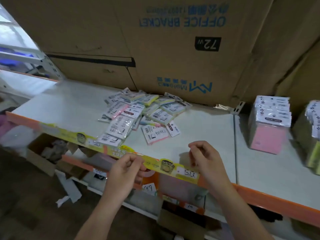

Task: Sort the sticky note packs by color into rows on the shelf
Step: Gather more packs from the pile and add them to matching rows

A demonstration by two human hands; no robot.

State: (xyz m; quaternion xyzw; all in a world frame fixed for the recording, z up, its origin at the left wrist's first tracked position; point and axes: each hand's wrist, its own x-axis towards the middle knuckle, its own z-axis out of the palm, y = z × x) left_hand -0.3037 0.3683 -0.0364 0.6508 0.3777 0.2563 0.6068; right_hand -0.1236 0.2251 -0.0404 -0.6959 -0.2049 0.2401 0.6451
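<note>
Head view, backdrop: big cardboard boxes [155, 40] stood along the far side of a pale shelf [199, 132] in what looked like a stockroom.
Packs: the packs [138, 111] lay in a loose, overlapping heap at the far middle of the shelf, mostly label side up, with pink, yellow, green and blue edges showing. None was in a row yet.
Left hand: the left hand [126, 168] hovered at the near lip, fingers loosely curled, holding nothing.
Right hand: the right hand [206, 158] hung over bare shelf just past the lip, also loosely curled and empty.
Handling: each pack looked light, flat and fairly stiff, in glossy film likely to slide on its neighbours. A pinch across two opposite edges, or by the card header, seemed safest.
Edges: the orange lip [277, 202] with its yellow strip [152, 161] ran along the near side. The heap's near-left packs reached close to it and could be knocked off.
Room: bare shelf lay left of the heap and between heap and hands. A pink stack [270, 122] stood well apart at the right, beyond a seam.
</note>
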